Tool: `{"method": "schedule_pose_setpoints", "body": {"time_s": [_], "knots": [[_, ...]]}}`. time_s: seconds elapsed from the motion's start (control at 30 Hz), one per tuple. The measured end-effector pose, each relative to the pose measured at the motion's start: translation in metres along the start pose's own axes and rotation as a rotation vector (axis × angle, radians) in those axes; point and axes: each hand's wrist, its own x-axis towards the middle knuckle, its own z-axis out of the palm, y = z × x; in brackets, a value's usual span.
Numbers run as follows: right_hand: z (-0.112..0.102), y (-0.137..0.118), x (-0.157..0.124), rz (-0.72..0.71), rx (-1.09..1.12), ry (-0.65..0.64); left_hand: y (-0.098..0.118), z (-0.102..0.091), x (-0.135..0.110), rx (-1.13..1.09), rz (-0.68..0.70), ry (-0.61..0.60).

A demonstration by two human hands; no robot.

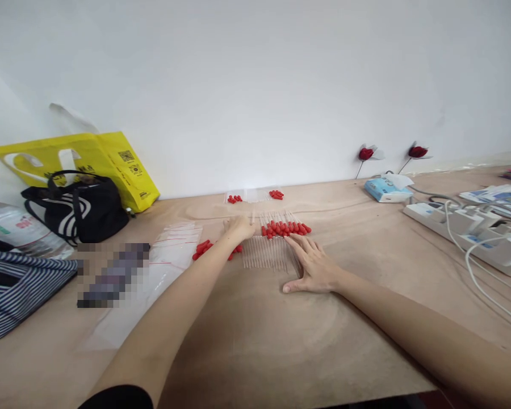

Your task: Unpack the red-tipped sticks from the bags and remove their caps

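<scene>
Thin clear tubes with red rubber bulbs, which look like droppers (283,227), lie in a row mid-table, tips toward the wall. Nearer to me is a row of clear tubes (264,253), side by side. My left hand (239,228) is at the left end of the rows, bent downward, its fingertips mostly hidden. My right hand (310,264) lies open at the right end, thumb stretched out, fingertips at the tubes' edge. More red bulbs (203,249) show beside my left forearm, partly covered by it.
Clear zip bags (174,244) lie to the left. A bag with red-bulbed pieces (255,195) lies by the wall. Farther left are a yellow bag (123,153), a black bag (100,207) and a striped cloth item (21,289). Tissues (387,190) and a power strip (472,233) with cables are right.
</scene>
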Motion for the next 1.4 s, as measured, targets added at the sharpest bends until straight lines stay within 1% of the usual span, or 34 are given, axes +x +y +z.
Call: {"method": "schedule_pose_setpoints", "body": {"time_s": [0.1,0.2,0.23,0.3,0.37,0.4,0.47,0.6,0.73,0.83,0.93,1.03,1.17,1.27,1.4], "knots": [[0.003,0.002,0.007,0.003,0.009,-0.023,-0.009,-0.014,-0.019,-0.01,0.052,0.095],[0.008,0.01,0.017,-0.041,0.013,0.005,-0.022,-0.018,-0.045,-0.025,0.126,0.19],[0.009,0.014,0.02,-0.062,0.012,0.02,-0.027,-0.017,-0.054,-0.032,0.17,0.223],[0.011,0.021,0.025,-0.095,0.006,0.048,-0.039,-0.01,-0.072,-0.045,0.354,0.293],[0.012,0.027,0.027,-0.123,0.0,0.071,-0.051,-0.002,-0.086,-0.039,0.496,0.34],[0.011,0.028,0.028,-0.138,-0.004,0.081,-0.056,0.002,-0.091,-0.046,0.533,0.358],[0.01,0.028,0.028,-0.164,-0.021,0.102,-0.063,0.008,-0.099,-0.086,0.546,0.392],[0.008,0.015,0.028,-0.175,-0.086,0.147,-0.065,0.016,-0.104,-0.162,0.504,0.431],[0.012,0.001,0.031,-0.173,-0.11,0.203,-0.061,0.019,-0.108,-0.163,0.55,0.478],[0.014,0.0,0.032,-0.158,-0.102,0.212,-0.06,0.021,-0.109,-0.145,0.592,0.503],[0.012,0.005,0.028,-0.151,-0.09,0.202,-0.063,0.023,-0.109,-0.159,0.623,0.489],[0.005,0.009,0.021,-0.183,-0.054,0.217,-0.065,0.026,-0.108,-0.2,0.649,0.478],[-0.002,0.002,0.014,-0.221,-0.042,0.3,-0.062,0.028,-0.108,-0.218,0.706,0.499],[0.0,-0.009,0.014,-0.287,-0.093,0.349,-0.056,0.028,-0.11,-0.176,0.764,0.553],[0.008,-0.022,0.018,-0.367,-0.126,0.401,-0.047,0.028,-0.112,-0.112,0.854,0.609]]}}
